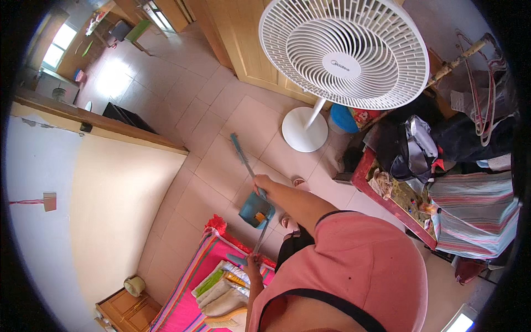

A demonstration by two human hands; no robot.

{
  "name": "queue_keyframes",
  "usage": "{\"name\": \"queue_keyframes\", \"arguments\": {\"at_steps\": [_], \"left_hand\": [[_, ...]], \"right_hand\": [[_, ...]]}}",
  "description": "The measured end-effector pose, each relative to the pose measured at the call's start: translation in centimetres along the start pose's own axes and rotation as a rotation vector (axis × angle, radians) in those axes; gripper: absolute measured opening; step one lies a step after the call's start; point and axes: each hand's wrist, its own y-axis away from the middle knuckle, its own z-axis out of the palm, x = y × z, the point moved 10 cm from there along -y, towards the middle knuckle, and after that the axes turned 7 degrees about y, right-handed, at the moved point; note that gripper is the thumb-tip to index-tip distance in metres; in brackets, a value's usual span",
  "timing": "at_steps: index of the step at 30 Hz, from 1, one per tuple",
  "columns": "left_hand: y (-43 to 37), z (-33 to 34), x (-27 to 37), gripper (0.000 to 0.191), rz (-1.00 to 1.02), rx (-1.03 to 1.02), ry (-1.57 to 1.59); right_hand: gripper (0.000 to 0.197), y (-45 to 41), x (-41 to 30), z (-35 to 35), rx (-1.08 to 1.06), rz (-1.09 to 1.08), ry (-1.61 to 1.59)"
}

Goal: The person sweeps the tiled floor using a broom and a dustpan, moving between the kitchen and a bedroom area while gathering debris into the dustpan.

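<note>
My right hand [262, 183] is closed around the handle of a blue-grey brush [238, 150]; the bristled end points away over the tiles. Below it, a blue dustpan [247, 207] holds a small orange-yellow piece. The pan's thin grey handle [261, 238] runs to my left hand [253, 261], which grips its blue-grey end beside the bed. My left fingers are partly hidden. Near that hand, folded cloths [222, 286] and a pale-bristled brush [226, 319] lie on the pink striped bed cover [199, 265].
A white standing fan [305, 129] stands on the tiled floor [215, 166]. Right of my feet is a red-edged table [394, 216] with a striped cloth, bags and clutter. A low wooden cabinet [130, 311] stands by the wall. A doorway opens at the upper left.
</note>
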Motion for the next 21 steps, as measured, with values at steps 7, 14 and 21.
{"name": "queue_keyframes", "arguments": {"at_steps": [7,14,21], "left_hand": [[0.9,-3.4,-2.2,0.023,-0.102,0.134,0.191],[-1.1,-1.1,-1.6,0.027,-0.246,0.119,0.088],[6.4,4.7,3.4,0.019,0.059,0.399,0.272]], "right_hand": [[0.059,9.6,3.0,-11.2,-0.011,-0.248,1.125],[0.061,15.0,1.6,-23.3,-0.204,0.199,1.586],[0.054,2.6,-1.2,-21.6,-0.196,-0.024,1.681]]}}
